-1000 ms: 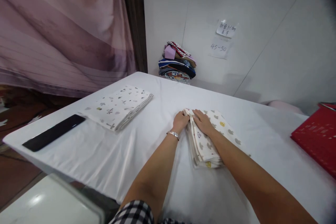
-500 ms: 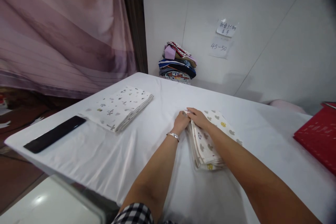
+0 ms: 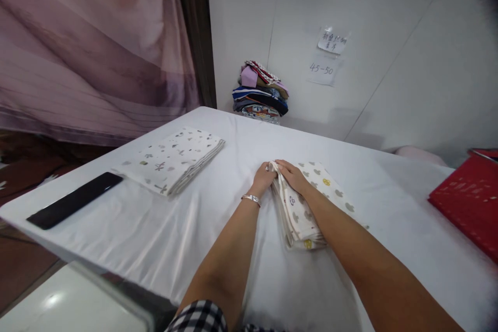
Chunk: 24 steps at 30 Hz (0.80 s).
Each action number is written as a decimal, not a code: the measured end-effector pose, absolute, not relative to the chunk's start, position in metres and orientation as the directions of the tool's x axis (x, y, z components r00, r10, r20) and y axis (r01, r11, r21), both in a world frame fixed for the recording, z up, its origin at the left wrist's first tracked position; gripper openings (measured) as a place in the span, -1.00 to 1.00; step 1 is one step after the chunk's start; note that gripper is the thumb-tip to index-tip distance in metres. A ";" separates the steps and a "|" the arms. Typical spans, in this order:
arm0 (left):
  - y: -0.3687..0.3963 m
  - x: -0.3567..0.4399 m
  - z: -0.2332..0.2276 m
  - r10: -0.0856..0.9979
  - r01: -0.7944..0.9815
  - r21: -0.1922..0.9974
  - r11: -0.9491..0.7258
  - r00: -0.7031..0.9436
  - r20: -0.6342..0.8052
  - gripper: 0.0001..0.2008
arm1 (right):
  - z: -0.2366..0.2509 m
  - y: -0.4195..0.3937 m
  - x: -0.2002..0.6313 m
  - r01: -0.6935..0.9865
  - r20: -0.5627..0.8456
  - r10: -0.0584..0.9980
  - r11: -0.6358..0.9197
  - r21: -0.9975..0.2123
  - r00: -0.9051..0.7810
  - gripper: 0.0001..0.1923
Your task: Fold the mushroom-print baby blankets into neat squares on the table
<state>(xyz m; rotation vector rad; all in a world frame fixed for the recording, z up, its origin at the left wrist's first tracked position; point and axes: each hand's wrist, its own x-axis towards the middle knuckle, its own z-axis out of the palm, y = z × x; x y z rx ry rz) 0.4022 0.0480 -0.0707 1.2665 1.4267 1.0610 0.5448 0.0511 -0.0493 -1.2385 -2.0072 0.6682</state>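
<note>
Two hands at one cloth corner

Both hands meet at the far corner of a folded patterned cloth point(image 3: 307, 207): the left hand point(image 3: 263, 177) pinches its layered left edge, the right hand point(image 3: 291, 175) lies flat on top. Bare white tablecloth point(image 3: 163, 228) spreads wide to the left, up to a second folded cloth point(image 3: 171, 158) and a black phone point(image 3: 73, 199). Well right, a red board point(image 3: 469, 202) sits near the table edge.

We count two folded patterned cloths point(image 3: 171, 160) point(image 3: 311, 202) on the table point(image 3: 233, 249), one black phone point(image 3: 73, 199), one clothes pile point(image 3: 260, 91) behind it.
</note>
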 end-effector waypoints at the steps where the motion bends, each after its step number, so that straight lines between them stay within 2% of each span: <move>1: 0.048 0.402 -0.070 0.995 0.193 0.976 0.097 -0.036 -0.092 -0.64 | -0.050 0.052 0.545 0.559 0.282 0.908 0.414 -0.718 -0.310 -0.56; 12: 0.043 0.398 -0.065 0.992 0.157 0.982 0.100 0.058 -0.111 -0.58 | -0.051 0.057 0.543 0.609 0.220 0.949 0.313 -0.729 -0.225 -0.56; 17: 0.047 0.399 -0.070 0.986 0.199 0.966 0.166 -0.008 -0.168 -0.64 | -0.052 0.060 0.540 0.683 0.194 0.947 0.318 -0.658 -0.255 -0.56; 21: 0.050 0.399 -0.070 0.975 0.212 0.952 0.222 -0.061 -0.214 -0.65 | -0.053 0.053 0.539 0.746 0.236 0.930 0.367 -0.555 -0.282 -0.53; 24: 0.050 0.400 -0.069 0.972 0.202 0.951 0.235 -0.066 -0.226 -0.65 | -0.053 0.038 0.542 0.757 0.247 0.924 0.381 -0.531 -0.292 -0.49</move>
